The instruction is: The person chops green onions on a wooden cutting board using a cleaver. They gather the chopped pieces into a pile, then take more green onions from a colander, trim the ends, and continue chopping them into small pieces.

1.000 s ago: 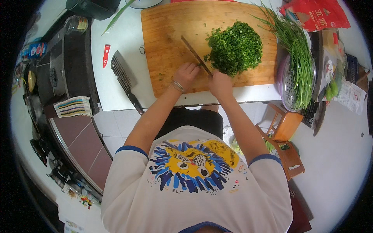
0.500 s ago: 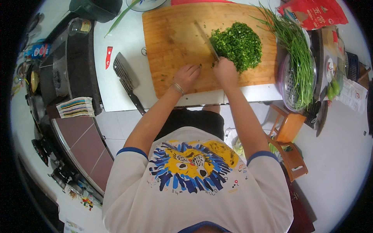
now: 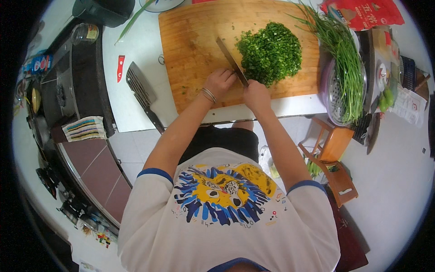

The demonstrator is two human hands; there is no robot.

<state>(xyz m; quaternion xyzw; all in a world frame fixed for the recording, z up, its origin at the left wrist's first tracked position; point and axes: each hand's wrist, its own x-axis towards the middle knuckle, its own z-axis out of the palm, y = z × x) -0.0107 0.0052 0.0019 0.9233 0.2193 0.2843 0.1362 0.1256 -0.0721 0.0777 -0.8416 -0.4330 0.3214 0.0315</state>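
Note:
My right hand (image 3: 257, 96) is closed round the handle of a kitchen knife (image 3: 230, 58), whose blade slants away to the far left over the wooden cutting board (image 3: 195, 50). Beside the blade, on its left, my left hand (image 3: 219, 82) has its fingers bent and drawn together, the tips right at the blade. Whether those fingers hold a scrap of green is too small to tell. A mound of finely chopped chives (image 3: 271, 54) lies just right of the knife. Small green bits are scattered on the board around it.
Long whole chives (image 3: 342, 68) drape over a purple-rimmed colander (image 3: 333, 106) at the right. On the left of the white table lie a black-handled knife with a slotted blade (image 3: 142, 93) and a small red tool (image 3: 120, 68). A wooden chair (image 3: 335, 140) stands below the table's right side.
The knife's handle end has come toward me and left, and its blade now lies against my left fingertips. My left hand has shifted slightly right and farther away. The view has shifted a little.

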